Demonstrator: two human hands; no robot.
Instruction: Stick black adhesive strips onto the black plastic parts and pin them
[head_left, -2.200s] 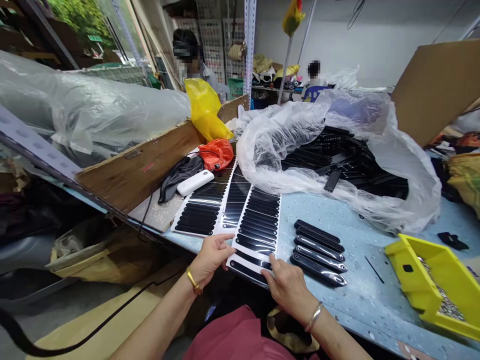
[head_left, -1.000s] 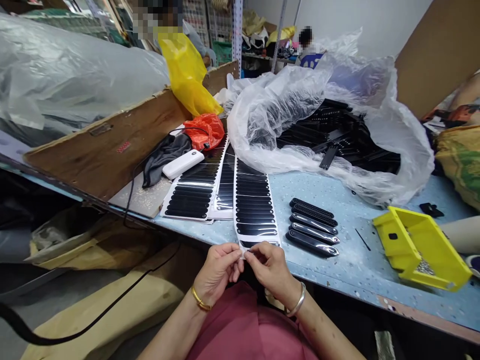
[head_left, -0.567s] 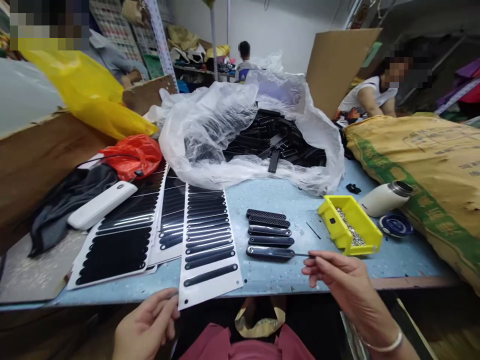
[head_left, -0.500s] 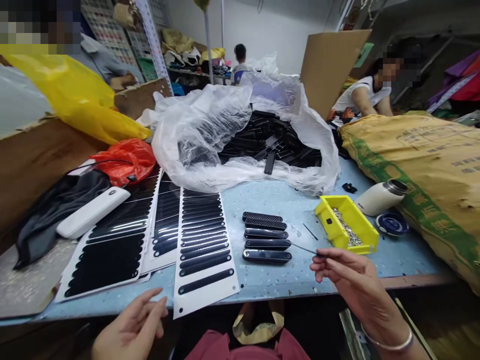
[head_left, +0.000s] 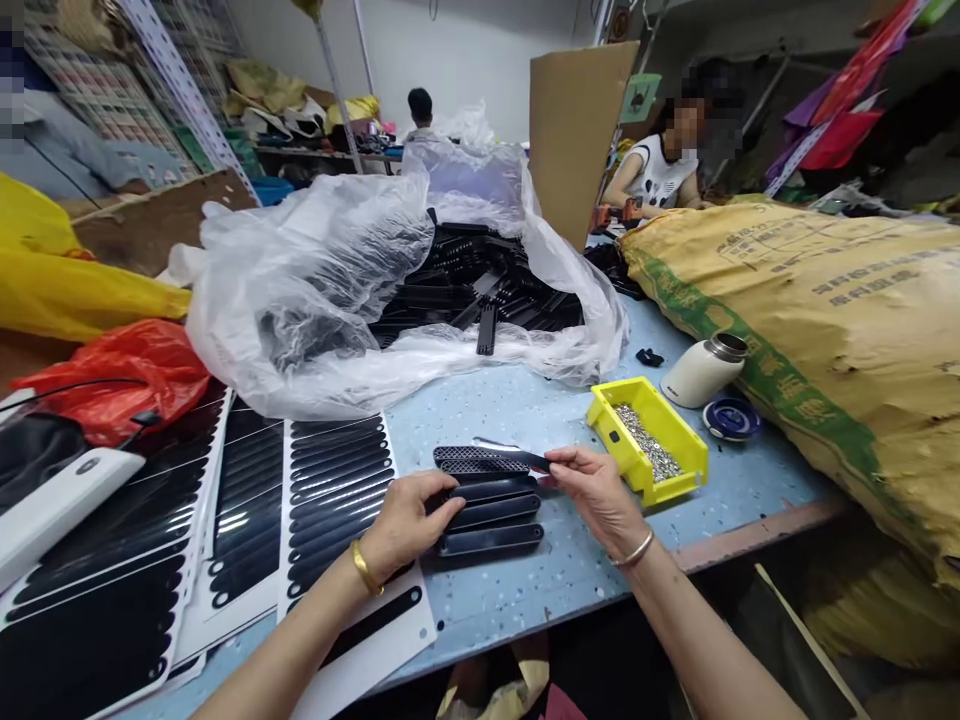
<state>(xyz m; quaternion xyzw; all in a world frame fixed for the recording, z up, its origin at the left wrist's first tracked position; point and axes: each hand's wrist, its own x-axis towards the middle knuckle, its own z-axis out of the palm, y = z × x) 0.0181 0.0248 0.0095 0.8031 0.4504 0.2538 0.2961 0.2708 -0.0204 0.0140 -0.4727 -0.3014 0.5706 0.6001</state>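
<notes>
Blue speckled table [head_left: 517,605] in a cluttered workroom, pale wall [head_left: 480,60] behind. One person [head_left: 421,115] far back, another [head_left: 660,170] in a white top beyond the yellow sack [head_left: 795,290], plus a sleeve [head_left: 67,140] at far L.

R hand [head_left: 596,500] pinches a thin black strip [head_left: 502,447] by its R end, thumb vs. fingers; strip's at a slant over 2 mesh bars [head_left: 469,455], mid-table; can't tell if it touches them. L hand [head_left: 409,520]: thumb & index curved w/ a small gap, right at L ends of the smooth bars [head_left: 491,540]; can't tell if it grips one. 3 smooth bars side by side, nearer the body than the mesh ones. Gold bracelet [head_left: 365,568] on L wrist, silver bangle [head_left: 636,550] on R.

White sheet [head_left: 367,660] w/ black strips [head_left: 341,475] lies partly under L forearm. More sheets [head_left: 112,560] to its L, w/ white device [head_left: 67,500] & red bag [head_left: 120,375] by them. Clear bag [head_left: 307,280], full of black parts [head_left: 480,285], sits behind the bars. Yellow bin [head_left: 658,487] w/ small metal bits [head_left: 645,440] is R of the bars; open flask [head_left: 701,372] & blue lid [head_left: 731,419] just past it.
</notes>
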